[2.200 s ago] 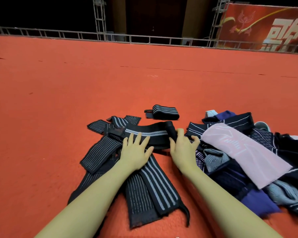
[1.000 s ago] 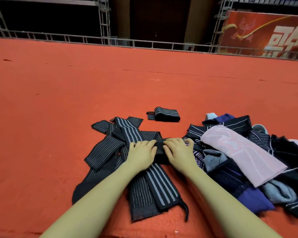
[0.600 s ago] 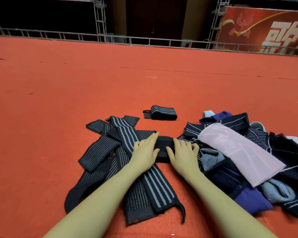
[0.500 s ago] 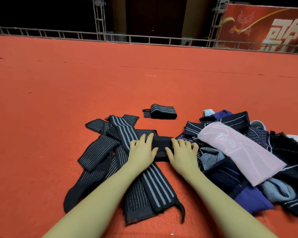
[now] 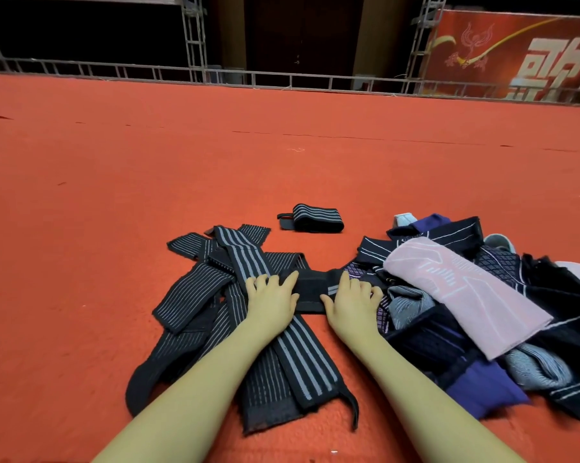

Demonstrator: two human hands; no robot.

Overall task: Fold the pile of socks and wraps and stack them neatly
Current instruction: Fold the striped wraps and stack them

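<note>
**Folded wrap pressed flat between both hands**

A folded black wrap (image 5: 310,290) is pressed onto the red carpet (image 5: 115,202) by the left hand (image 5: 272,300) and the right hand (image 5: 353,302), fingers lying nearly straight at its two ends. Loose striped wraps (image 5: 215,295) are spread on the left; the sock pile (image 5: 465,295) is heaped on the right. A finished rolled wrap (image 5: 315,222) is set further away.
</note>
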